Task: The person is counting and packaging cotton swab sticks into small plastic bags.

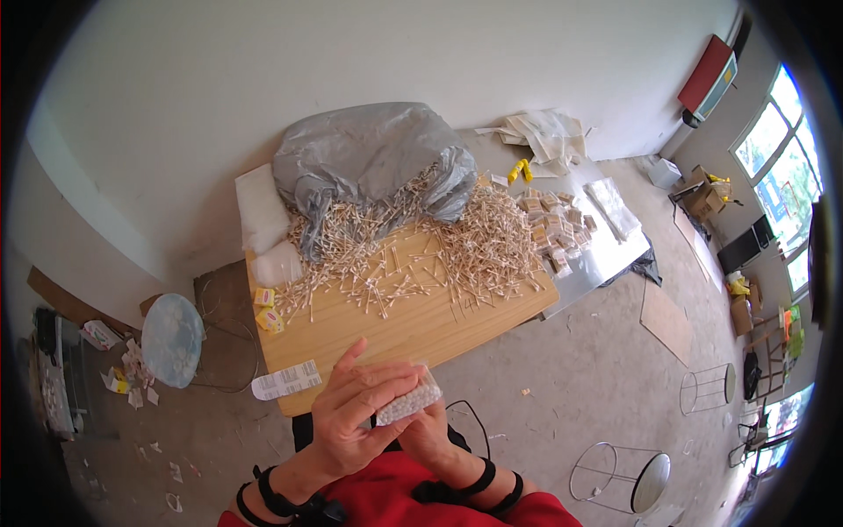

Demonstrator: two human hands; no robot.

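Note:
Close to my body, just off the table's near edge, I hold a block-shaped pack of cotton swabs (411,403) with its white tips showing. My left hand (349,415) lies across its top and left side, with one finger sticking up free of it. From below and the right, my right hand (428,434) grips the pack, its fingers partly hidden. A large heap of loose cotton swabs (488,235) covers the far half of the wooden table (369,338), spilling from a grey plastic bag (364,145).
At the table's left edge lie a printed label strip (287,380) and small yellow boxes (269,320). Several filled packs (555,224) and clear plastic bags (612,208) rest on the metal table to the right. Stools (651,482) stand on the littered floor.

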